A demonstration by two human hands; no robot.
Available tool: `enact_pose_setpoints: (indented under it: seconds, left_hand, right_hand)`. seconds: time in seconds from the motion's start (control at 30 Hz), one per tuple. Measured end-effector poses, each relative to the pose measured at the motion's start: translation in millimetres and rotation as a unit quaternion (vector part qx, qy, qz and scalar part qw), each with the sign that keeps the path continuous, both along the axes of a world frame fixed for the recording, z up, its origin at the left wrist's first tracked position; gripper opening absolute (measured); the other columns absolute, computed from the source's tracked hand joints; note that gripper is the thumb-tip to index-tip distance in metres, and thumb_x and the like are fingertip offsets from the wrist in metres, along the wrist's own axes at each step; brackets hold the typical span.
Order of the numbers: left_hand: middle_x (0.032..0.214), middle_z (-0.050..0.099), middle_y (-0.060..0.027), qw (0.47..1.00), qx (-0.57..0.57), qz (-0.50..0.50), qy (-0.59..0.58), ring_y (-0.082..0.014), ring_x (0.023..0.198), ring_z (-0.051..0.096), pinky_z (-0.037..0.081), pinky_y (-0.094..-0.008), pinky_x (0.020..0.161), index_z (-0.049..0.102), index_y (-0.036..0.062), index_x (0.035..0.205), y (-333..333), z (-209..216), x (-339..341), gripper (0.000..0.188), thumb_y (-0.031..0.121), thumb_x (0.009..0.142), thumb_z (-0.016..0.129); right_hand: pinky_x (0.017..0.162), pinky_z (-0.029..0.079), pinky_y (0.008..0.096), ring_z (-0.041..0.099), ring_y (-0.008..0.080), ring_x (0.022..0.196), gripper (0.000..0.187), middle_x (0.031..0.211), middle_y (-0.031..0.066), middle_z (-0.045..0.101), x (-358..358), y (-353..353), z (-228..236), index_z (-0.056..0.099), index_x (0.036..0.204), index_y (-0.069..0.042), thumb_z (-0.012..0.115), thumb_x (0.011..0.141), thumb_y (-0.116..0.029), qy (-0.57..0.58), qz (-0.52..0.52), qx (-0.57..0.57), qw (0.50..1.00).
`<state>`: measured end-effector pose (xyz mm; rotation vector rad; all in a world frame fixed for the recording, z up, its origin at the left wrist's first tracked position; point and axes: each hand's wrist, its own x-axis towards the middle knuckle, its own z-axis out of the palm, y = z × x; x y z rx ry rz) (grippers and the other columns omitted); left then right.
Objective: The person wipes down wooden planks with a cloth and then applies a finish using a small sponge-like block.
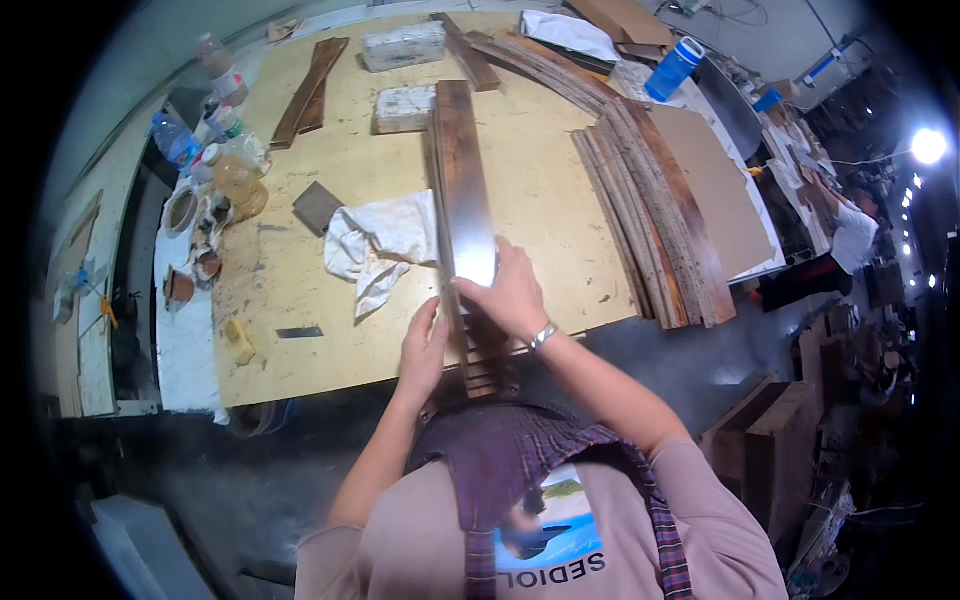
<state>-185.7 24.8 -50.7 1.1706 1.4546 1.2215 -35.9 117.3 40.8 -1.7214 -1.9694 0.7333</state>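
Step, apparently: steadying dark board (pixel 464 190) right of rag (pixel 390 232). Your right hand (pixel 515 290): fingers partly spread, clasping board; left hand (pixel 424 348): fingers half-curled, grip unclear. Next: likely even two-handed support.

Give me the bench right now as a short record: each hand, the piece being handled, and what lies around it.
left hand: at the left side of the long, dark brown wooden boards
right hand: on their right edge, thumb over the glossy top face
boards: stacked, near end past the pale yellow tabletop's edge
left of boards: crumpled white cloth; flat dark grey square block
right of boards: separate row of long brown wooden strips
far right: translucent blue bottle
grip firmness: cannot tell
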Motion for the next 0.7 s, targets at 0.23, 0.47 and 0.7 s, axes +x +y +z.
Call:
enact_pose_setpoints:
  seconds: [0.23, 0.47, 0.7]
  left_hand:
    - [0.127, 0.060, -0.0164, 0.940, -0.008, 0.240, 0.244, -0.0292, 0.119, 0.056, 0.044, -0.0387, 0.102, 0.058, -0.0007, 0.126, -8, 12, -161, 0.039, 0.011, 0.090, 0.066]
    - [0.119, 0.061, -0.0193, 0.696, -0.161, 0.435, 0.549, -0.0386, 0.112, 0.055, 0.046, -0.0493, 0.094, 0.059, 0.0048, 0.122, -52, -18, -291, 0.056, 0.045, 0.084, 0.070]
    - [0.110, 0.065, -0.0167, 0.765, -0.203, 0.413, 0.450, -0.0360, 0.103, 0.061, 0.049, -0.0471, 0.088, 0.062, 0.0012, 0.118, -54, -7, -269, 0.053, 0.042, 0.085, 0.069]
  right_hand:
    - [0.088, 0.052, 0.0455, 0.060, 0.0394, 0.105, 0.079, 0.113, 0.0258, 0.057, -10, 27, 16, 0.052, 0.116, 0.007, 0.080, 0.067, -0.048, -0.076, 0.000, -0.045, 0.996]
    - [0.087, 0.052, 0.0402, 0.064, 0.0386, 0.100, 0.067, 0.104, 0.0276, 0.064, 9, 40, -4, 0.052, 0.109, 0.011, 0.084, 0.060, -0.022, 0.096, -0.033, -0.072, 0.992]
    - [0.077, 0.052, 0.0351, 0.064, 0.0244, 0.089, 0.042, 0.096, 0.0188, 0.065, 34, 47, -1, 0.055, 0.100, 0.009, 0.075, 0.067, -0.007, 0.360, -0.098, -0.179, 0.910]
